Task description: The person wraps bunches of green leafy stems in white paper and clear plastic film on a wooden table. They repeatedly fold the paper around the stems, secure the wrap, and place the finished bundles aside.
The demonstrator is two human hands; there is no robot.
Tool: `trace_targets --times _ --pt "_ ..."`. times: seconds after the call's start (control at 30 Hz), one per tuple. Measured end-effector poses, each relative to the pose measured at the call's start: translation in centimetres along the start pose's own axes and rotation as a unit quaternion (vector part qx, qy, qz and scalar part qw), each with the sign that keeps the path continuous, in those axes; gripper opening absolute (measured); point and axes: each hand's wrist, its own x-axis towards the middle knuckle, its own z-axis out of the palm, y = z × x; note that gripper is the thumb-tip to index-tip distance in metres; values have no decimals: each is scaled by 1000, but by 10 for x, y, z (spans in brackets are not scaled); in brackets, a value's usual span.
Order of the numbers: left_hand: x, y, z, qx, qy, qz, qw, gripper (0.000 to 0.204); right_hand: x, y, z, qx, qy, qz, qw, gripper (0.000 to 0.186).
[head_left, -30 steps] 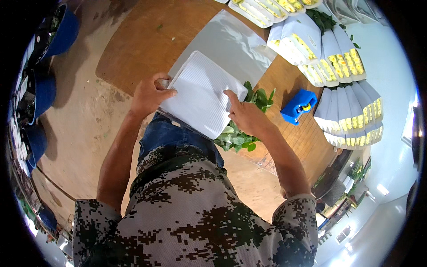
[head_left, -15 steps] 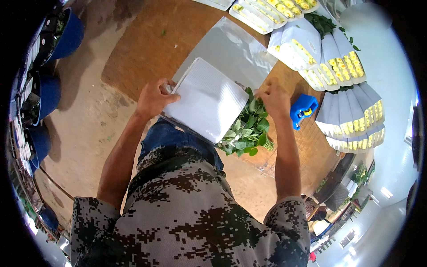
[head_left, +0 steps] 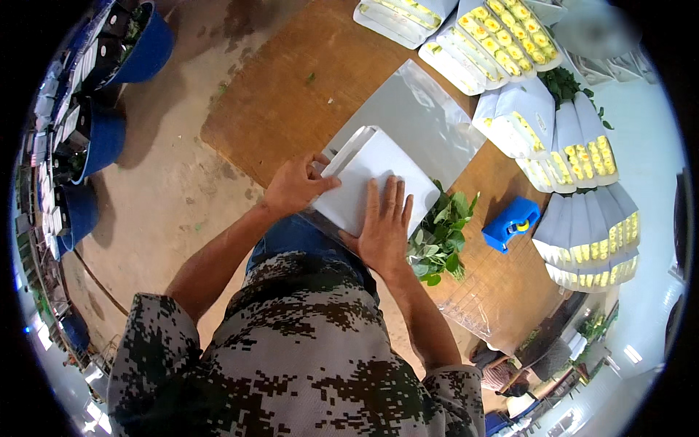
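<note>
- The right hand (head_left: 384, 233), out over the leaves near the corner half a second ago, now lies on the top face of the white wrapped bundle (head_left: 378, 156), palm down with the fingers slightly spread.
- The left hand (head_left: 298, 186) keeps its place at the bundle's left edge, thumb on top and fingers curled at the side — a narrow pinch on the wrapper.
- Together they seem to steady the wrapper and press it flat; whether it is fastened, I cannot tell.
- The bundle sits at the near side of the counter (head_left: 284, 95), above the wearer's jeans (head_left: 306, 244), with green leaves (head_left: 448, 233) sticking out at its right end.
- Behind it, a translucent sheet (head_left: 437, 120) lies on the brown wooden top; a blue tape dispenser (head_left: 506, 227) stands to the right, beyond the leaves.
- Wrapped bundles of yellow flowers (head_left: 502, 40) line the far and right sides — several in fanned rows.
- Around the room: blue buckets (head_left: 151, 51) along the left, a stained bare floor (head_left: 164, 171), and another person (head_left: 499, 375) partly visible at lower right.
</note>
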Motion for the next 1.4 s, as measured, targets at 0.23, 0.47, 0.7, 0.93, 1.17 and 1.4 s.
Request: trace_targets --times 0.23,0.47,0.7,0.93,1.17,1.4 --pt "41 -82 -27 -92 -7 -73 993 53 36 39 -56 65 -36 17 997 114" --pt "104 -80 17 -60 -92 -73 991 48 23 21 -21 34 -21 4 999 122" --pt "198 -28 57 187 -24 92 978 41 8 -16 -2 33 -15 61 997 116" --pt "268 51 78 142 -125 150 970 33 14 -12 -10 51 -60 77 994 109" --pt "185 62 41 35 -287 211 934 24 11 -7 -16 45 -54 63 996 109" --pt "119 89 1 61 -267 240 931 16 38 37 -83 82 102 36 991 82"
